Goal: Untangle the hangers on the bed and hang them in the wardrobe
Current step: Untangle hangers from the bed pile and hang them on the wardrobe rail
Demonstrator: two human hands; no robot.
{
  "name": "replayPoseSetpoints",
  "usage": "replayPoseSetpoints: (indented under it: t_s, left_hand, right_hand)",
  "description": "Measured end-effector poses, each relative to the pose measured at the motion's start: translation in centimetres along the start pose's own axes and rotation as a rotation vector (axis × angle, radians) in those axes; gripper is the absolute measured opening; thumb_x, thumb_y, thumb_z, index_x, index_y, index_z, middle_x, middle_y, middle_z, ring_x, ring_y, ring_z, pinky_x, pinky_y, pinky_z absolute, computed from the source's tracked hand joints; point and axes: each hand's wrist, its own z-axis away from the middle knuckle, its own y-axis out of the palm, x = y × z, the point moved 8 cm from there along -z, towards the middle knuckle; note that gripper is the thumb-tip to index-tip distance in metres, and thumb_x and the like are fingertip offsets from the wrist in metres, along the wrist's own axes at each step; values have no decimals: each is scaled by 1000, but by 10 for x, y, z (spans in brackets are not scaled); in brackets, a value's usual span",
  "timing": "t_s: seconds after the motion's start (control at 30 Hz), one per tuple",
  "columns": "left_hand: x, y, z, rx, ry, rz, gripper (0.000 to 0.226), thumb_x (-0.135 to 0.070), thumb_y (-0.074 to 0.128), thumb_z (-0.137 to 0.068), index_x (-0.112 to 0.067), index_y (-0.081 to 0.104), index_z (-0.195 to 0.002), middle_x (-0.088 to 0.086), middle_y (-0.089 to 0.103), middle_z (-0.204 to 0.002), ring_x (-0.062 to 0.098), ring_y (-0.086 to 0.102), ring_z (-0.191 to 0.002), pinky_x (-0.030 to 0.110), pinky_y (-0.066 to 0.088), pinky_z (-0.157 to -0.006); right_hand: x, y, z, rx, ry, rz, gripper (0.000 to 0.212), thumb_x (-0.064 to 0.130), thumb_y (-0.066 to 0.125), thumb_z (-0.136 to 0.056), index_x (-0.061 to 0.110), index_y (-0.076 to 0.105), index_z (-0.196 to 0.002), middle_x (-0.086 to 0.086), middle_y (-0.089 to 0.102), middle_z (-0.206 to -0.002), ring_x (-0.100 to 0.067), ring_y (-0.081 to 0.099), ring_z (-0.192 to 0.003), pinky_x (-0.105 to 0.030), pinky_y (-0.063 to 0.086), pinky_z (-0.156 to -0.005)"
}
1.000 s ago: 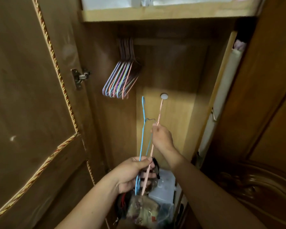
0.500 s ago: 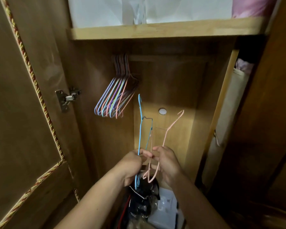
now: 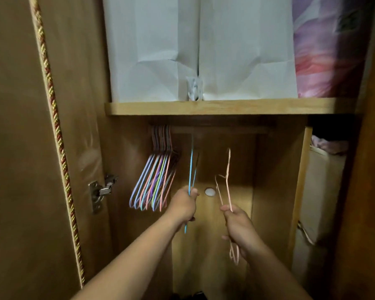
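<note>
The left hand grips a blue hanger; the right hand grips a pink hanger. The blue hook is hard to see in the dark.

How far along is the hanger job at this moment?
Mostly done: a bunch of coloured hangers already hangs on the wardrobe rail. In hand: the left hand grips a blue hanger raised toward the rail, the right hand grips a pink hanger, the two apart. Left: hooking both on. The bed is out of view.
</note>
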Motion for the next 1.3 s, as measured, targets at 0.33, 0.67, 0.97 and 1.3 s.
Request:
replayPoseSetpoints:
  t_s: [0.33,0.67,0.97,1.3]
  left_hand:
    - [-33,-39,-68,-10,-106,-46,34,-29,39,-106,-3,53,-124,18,60,-102,28,59,-58,40,58,-50]
    - [-16,-67,-28,-6,-119,-236,61,-27,56,-99,-13,32,-152,15,49,-146,35,54,-125,34,49,-88]
    - [-15,-115,-2,-92,-46,-457,46,-21,53,-93,-15,48,-138,15,60,-133,33,61,-115,36,51,-98]
    - [8,-142,45,-155,-36,-415,25,-28,56,-98,-24,56,-122,5,68,-109,17,63,-82,22,43,-65]
  right_hand:
    - [29,6,1,-97,-123,141,21,35,44,-103,30,63,-99,-1,66,-89,-23,64,-85,-51,58,-83]
    - [93,33,-22,-38,-107,144,27,29,42,-102,19,62,-116,-2,58,-106,-23,59,-89,-43,63,-71]
    - [128,130,-76,43,-173,535,38,13,39,-99,0,62,-127,-21,59,-134,-39,53,-127,-38,46,-102]
    - [108,149,-47,-46,-256,377,39,27,35,-103,7,51,-133,-21,46,-140,-39,40,-131,-39,30,-110]
